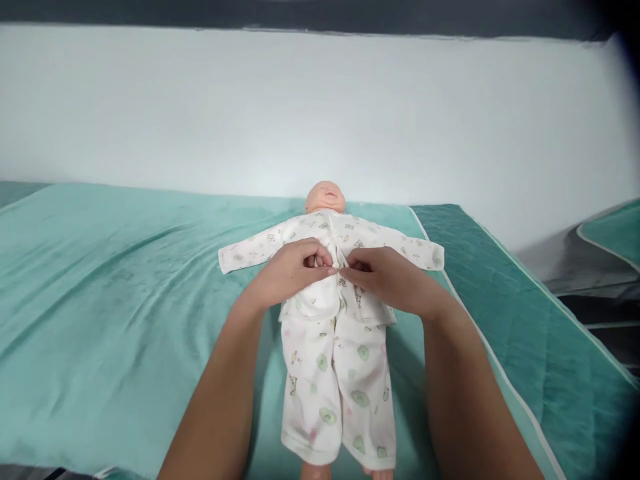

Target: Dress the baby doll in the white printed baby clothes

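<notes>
A baby doll lies on its back, dressed in a white patterned shirt and matching trousers. Its sleeves stretch out to both sides. My left hand pinches the front edge of the shirt at the middle of the chest, close to a small pale button. From the other side, my right hand pinches the opposite front edge, its fingertips almost meeting those of the left. Below the hands the shirt front hangs apart. Whether the button sits in a buttonhole is hidden by my fingers.
A green sheet with soft folds covers the bed under the doll. On the right, a darker quilted mat with a pale edge shows. A white wall rises behind the doll's head. Another green-covered surface stands at far right.
</notes>
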Motion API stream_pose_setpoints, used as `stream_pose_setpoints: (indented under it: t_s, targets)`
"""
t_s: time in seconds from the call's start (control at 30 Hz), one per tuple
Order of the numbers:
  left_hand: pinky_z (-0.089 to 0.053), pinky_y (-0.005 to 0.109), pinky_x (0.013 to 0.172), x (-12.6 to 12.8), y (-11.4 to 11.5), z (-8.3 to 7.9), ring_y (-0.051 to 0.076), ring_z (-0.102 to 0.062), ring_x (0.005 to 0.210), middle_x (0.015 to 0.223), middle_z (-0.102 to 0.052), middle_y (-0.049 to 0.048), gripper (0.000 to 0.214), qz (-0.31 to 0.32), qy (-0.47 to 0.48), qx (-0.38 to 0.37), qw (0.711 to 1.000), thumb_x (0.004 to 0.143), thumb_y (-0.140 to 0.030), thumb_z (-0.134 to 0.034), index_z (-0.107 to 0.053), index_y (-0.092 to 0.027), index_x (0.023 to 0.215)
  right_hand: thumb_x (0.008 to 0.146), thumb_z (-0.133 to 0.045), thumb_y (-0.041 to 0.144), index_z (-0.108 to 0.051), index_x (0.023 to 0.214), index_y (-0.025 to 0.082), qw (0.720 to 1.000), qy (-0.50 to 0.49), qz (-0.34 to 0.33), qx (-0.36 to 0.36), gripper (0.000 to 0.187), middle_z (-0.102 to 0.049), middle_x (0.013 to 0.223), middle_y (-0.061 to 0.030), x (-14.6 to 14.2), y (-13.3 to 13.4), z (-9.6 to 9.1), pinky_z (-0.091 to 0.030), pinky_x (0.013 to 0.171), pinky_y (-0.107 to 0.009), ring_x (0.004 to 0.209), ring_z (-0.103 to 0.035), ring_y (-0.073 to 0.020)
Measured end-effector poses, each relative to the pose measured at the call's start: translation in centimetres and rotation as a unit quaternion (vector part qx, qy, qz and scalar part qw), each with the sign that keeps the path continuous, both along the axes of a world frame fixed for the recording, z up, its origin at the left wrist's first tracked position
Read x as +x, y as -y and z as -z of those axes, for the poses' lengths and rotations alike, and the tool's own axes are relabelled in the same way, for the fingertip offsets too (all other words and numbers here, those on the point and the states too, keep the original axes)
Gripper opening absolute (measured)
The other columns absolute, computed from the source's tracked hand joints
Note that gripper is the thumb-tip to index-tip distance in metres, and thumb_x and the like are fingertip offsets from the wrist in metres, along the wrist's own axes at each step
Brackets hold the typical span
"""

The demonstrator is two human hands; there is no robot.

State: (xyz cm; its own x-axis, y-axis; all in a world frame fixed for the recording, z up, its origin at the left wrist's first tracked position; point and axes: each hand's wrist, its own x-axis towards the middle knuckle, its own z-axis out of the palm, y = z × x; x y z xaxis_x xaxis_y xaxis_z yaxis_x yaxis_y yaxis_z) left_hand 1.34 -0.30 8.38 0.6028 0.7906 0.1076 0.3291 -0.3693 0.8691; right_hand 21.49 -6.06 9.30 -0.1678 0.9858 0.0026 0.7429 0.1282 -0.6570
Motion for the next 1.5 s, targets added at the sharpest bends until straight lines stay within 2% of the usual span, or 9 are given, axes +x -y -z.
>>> stream_pose_setpoints:
  t_s: [0.13,0.33,0.47,0.63,0.77,0.9,1.07,1.23,1.5]
  targets:
    - [-0.035,0.025,0.058,0.3,0.6,0.4,0.012,-0.044,0.065,0.074,-0.055,-0.0012,0.019,-0.025,0.005,0.028,0.999,0.086,-0.039,-0.060,-0.065,-0.021,0.081,0.094,-0.049,0.044,-0.048,0.066,0.020,0.992,-0.124,-0.001,-0.009,0.037,-0.051,0.062,0.0026,0.6,0.2,0.8,-0.029,0.054,-0.027,0.058,-0.041,-0.0113]
    - [-0.036,0.025,0.061,0.9,0.7,0.2,0.012,-0.047,0.069,0.078,-0.057,-0.0017,0.013,-0.050,-0.018,0.057,0.997,0.086,-0.033,-0.060,-0.062,-0.022,0.080,0.096,-0.052,0.046,-0.052,0.068,0.020,0.969,-0.247,0.010,0.008,0.038,-0.051,0.059,0.0039,-0.8,0.0,1.2,-0.031,0.055,-0.025,0.056,-0.042,-0.0097]
    - [-0.038,0.025,0.061,0.9,0.8,0.4,0.011,-0.049,0.065,0.074,-0.058,-0.0017,0.015,-0.054,0.055,-0.016,0.997,0.088,-0.035,-0.061,-0.062,-0.021,0.085,0.094,-0.055,0.048,-0.055,0.069,0.019,0.956,-0.292,0.023,0.001,0.039,-0.051,0.057,0.0039,-1.2,-0.4,2.0,-0.030,0.051,-0.025,0.053,-0.042,-0.0088]
    - [-0.042,0.025,0.062,1.2,1.2,0.5,0.012,-0.056,0.066,0.068,-0.063,0.0002,0.018,-0.042,0.145,-0.096,0.984,0.086,-0.036,-0.066,-0.060,-0.019,0.088,0.091,-0.060,0.052,-0.056,0.071,0.019,0.925,-0.380,0.007,-0.018,0.039,-0.047,0.056,0.0047,-0.5,-0.8,2.8,-0.028,0.045,-0.023,0.048,-0.041,-0.0079]
    - [-0.042,0.023,0.056,1.3,1.1,0.5,0.010,-0.055,0.059,0.065,-0.064,0.0001,0.020,-0.016,0.158,-0.132,0.978,0.086,-0.037,-0.067,-0.061,-0.018,0.088,0.091,-0.062,0.051,-0.057,0.071,0.019,0.919,-0.394,-0.003,-0.020,0.038,-0.048,0.057,0.0042,-0.3,-0.9,3.0,-0.029,0.045,-0.022,0.049,-0.043,-0.0078]
    - [-0.049,0.025,0.060,1.2,0.9,0.4,0.012,-0.061,0.062,0.067,-0.065,0.0010,0.023,-0.008,0.167,-0.156,0.974,0.086,-0.039,-0.067,-0.062,-0.017,0.088,0.090,-0.063,0.049,-0.058,0.071,0.019,0.923,-0.384,-0.020,-0.021,0.036,-0.053,0.061,0.0028,-0.3,-0.9,3.0,-0.032,0.047,-0.022,0.052,-0.047,-0.0084]
    - [-0.052,0.024,0.062,1.2,0.9,0.6,0.012,-0.063,0.064,0.068,-0.065,0.0005,0.021,-0.016,0.175,-0.159,0.972,0.085,-0.037,-0.069,-0.063,-0.017,0.089,0.093,-0.060,0.049,-0.060,0.073,0.018,0.931,-0.362,-0.026,-0.028,0.037,-0.057,0.064,0.0015,-0.1,-0.8,2.8,-0.038,0.051,-0.023,0.055,-0.051,-0.0092]
    - [-0.051,0.024,0.061,1.2,0.8,0.8,0.012,-0.063,0.064,0.067,-0.065,0.0004,0.021,-0.030,0.182,-0.164,0.969,0.085,-0.036,-0.069,-0.064,-0.017,0.089,0.095,-0.054,0.050,-0.063,0.076,0.018,0.926,-0.374,-0.009,-0.045,0.038,-0.060,0.062,-0.0002,-0.1,-0.9,2.6,-0.042,0.053,-0.023,0.056,-0.054,-0.0105]
    - [-0.051,0.024,0.059,1.4,0.6,1.1,0.011,-0.062,0.063,0.069,-0.066,0.0005,0.026,-0.047,0.187,-0.168,0.967,0.081,-0.041,-0.072,-0.065,-0.017,0.088,0.084,-0.071,0.045,-0.063,0.093,0.019,0.920,-0.390,0.010,-0.029,0.029,-0.062,0.062,0.0019,-0.5,-1.1,2.9,-0.044,0.048,-0.023,0.051,-0.055,-0.0106]
